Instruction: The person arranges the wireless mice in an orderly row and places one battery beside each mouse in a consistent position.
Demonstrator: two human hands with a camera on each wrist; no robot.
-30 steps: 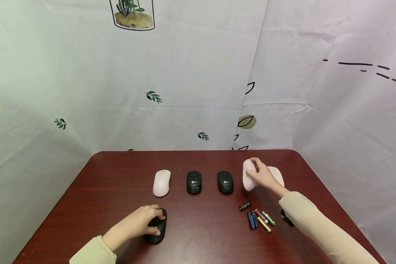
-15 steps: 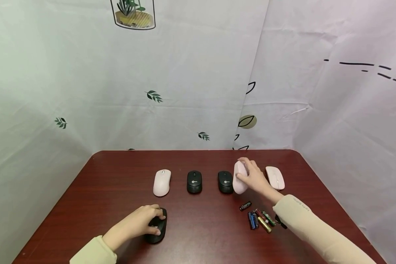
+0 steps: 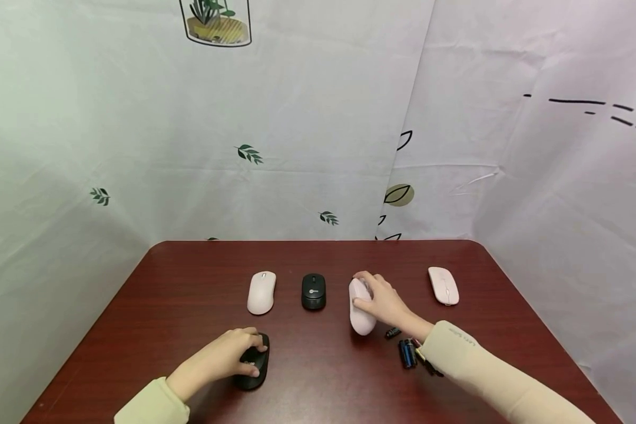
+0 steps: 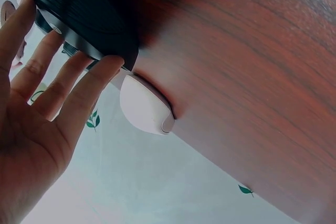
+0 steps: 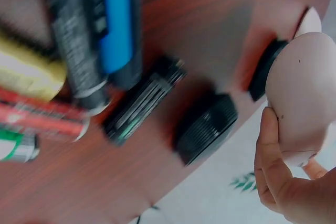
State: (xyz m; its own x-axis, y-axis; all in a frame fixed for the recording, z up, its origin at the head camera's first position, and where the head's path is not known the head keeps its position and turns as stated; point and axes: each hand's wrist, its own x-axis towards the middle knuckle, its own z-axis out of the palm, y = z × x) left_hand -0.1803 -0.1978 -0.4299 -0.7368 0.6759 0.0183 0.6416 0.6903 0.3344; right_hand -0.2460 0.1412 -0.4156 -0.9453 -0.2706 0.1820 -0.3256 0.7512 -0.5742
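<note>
We observe the right hand (image 3: 383, 300) curled round a pale pink mouse (image 3: 360, 315), left of the batteries (image 3: 407, 354); the left hand (image 3: 225, 354) grips 1 black mouse (image 3: 253, 358) by its sides. Farther back: 1 white mouse (image 3: 261, 292).

head cam's pretty bright and clear | sheet (image 3: 297, 106) goes greenish left, pinkish right | soft sheen on the table (image 3: 323, 377) | left wrist: dark shadow by black mouse (image 4: 89, 14) | right wrist: batteries (image 5: 76, 40) kinda blurry up close
</note>
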